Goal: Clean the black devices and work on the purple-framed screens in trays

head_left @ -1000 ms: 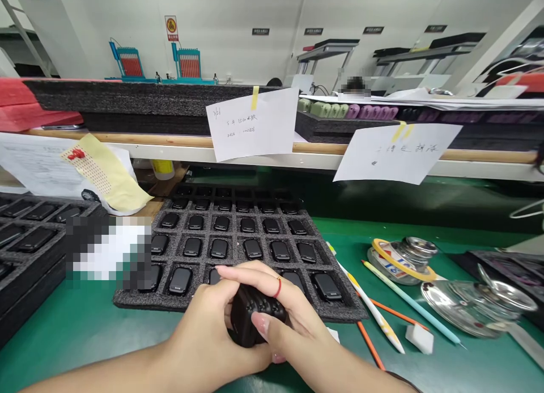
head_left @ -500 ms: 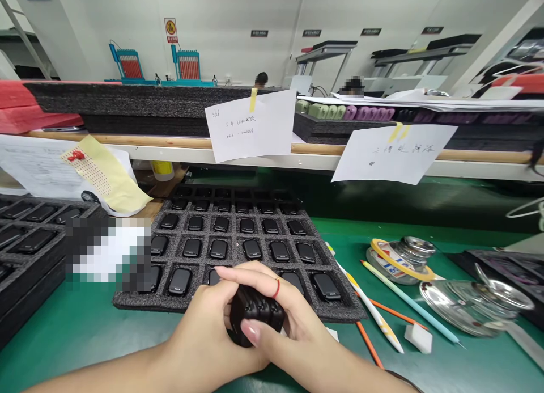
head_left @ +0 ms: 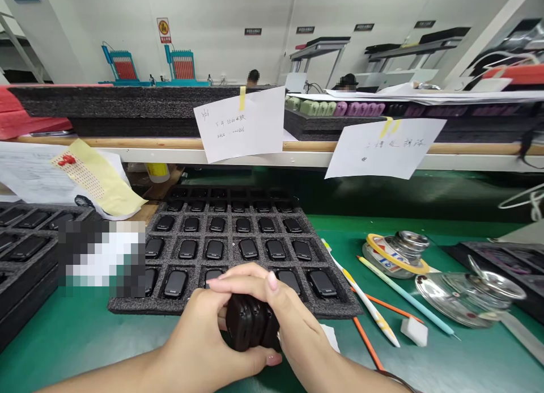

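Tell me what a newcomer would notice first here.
Likely the left hand and right hand cupped around small black devices at bottom centre. Just beyond lies a dark foam tray with watch-like cases in its pockets. To the right, metal-topped glass bottles stand on the green tabletop.

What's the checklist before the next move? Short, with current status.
1. Units held by both hands: ok. Left hand and right hand cup them, fingers over the top.
2. Count of units in hand: cannot tell. The hands cover part of the stack.
3. Tray pockets all visible: not ok. The right hand hides one in the near row.
4. Orange stick clear of tray: cannot tell. Its far end meets the tray's edge in view.
5. White cube clear of hands: ok, off to the right.
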`<state>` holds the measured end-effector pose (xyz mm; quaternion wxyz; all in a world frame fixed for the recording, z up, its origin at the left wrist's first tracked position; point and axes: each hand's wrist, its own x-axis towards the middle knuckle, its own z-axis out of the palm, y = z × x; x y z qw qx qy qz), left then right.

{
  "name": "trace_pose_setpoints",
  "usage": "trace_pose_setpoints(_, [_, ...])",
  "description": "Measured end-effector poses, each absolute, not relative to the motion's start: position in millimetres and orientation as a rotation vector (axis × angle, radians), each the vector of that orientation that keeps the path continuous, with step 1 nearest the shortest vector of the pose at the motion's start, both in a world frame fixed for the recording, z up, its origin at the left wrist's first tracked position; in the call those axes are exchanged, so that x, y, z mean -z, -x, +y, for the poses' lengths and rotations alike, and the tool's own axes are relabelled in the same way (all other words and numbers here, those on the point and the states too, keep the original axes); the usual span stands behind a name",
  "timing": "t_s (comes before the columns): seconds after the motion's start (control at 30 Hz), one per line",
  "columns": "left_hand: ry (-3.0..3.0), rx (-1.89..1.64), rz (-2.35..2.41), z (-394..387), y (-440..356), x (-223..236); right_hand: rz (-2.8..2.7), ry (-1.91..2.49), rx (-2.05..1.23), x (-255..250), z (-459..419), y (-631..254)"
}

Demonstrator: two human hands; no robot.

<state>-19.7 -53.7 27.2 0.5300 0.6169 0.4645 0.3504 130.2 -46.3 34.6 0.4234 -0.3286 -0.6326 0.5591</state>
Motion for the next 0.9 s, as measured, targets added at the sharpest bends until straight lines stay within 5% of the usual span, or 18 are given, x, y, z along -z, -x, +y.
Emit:
trace_pose_setpoints(0.37, [-2.038, -1.095, 0.925, -49, 33, -16, -1.303, 0.752, -1.418, -30, -24, -143])
trace_pose_setpoints(0.9, [-2.159, -1.334, 0.649, -40, 30, -16, -1.387, 0.75, -2.005, -39, -30, -148])
